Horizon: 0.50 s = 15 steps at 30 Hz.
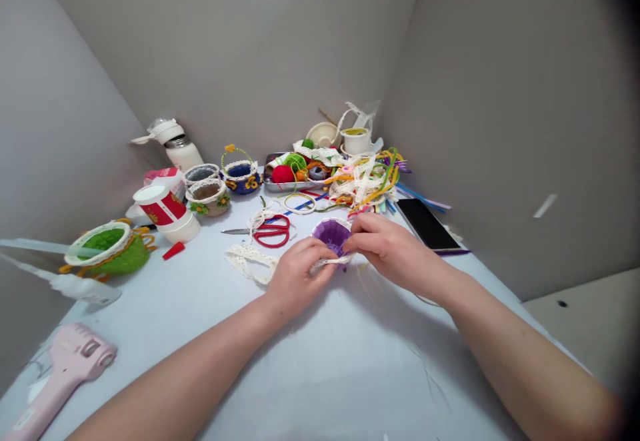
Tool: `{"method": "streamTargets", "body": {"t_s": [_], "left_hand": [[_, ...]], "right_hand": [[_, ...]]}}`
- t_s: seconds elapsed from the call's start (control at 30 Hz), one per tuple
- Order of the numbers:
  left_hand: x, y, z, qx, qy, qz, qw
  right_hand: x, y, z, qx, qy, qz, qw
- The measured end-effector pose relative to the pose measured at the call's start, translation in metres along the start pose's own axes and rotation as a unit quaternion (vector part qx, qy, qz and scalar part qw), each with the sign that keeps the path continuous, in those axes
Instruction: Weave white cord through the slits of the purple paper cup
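A small purple cup [331, 232] with a white lace edge is held between my two hands near the middle of the table. My left hand [303, 271] is closed on its near left rim, fingers over the lace. My right hand [383, 244] pinches at the right side of the rim, where the lace strip [343, 260] runs along the near edge. The fingers hide part of the cup. A loose length of white lace [250, 261] lies just left of my left hand, below red-handled scissors [273, 230].
Behind stand a tray of yarn [287, 186], a ribbon pile [360, 184] and decorated cups [241, 178]. Paper cups [163, 211], a green basket [123, 254] and a pink glue gun [77, 361] are left; a phone [427, 224] lies right.
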State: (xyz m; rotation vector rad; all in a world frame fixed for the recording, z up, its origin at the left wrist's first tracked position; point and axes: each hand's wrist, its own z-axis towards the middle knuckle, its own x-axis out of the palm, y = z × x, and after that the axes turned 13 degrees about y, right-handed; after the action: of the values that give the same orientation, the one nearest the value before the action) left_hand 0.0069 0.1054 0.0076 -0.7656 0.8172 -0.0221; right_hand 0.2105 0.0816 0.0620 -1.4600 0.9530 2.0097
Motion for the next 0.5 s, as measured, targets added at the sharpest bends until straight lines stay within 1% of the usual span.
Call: {"method": "streamTargets", "body": {"t_s": [0.2,0.37,0.5], "left_hand": [[-0.002,0.001,0.001,0.008,0.007,0.005,1.000],[-0.002,0.003,0.001,0.009,0.011,0.017,1.000],[-0.003,0.003,0.002,0.005,0.011,0.010,1.000]], "right_hand": [[-0.007,-0.008,0.008,-0.031,0.036,0.035,0.998],[-0.013,-0.013,0.018,-0.057,0.077,0.067,0.993],[-0.012,-0.013,0.024,-0.079,0.086,0.079,0.990]]}}
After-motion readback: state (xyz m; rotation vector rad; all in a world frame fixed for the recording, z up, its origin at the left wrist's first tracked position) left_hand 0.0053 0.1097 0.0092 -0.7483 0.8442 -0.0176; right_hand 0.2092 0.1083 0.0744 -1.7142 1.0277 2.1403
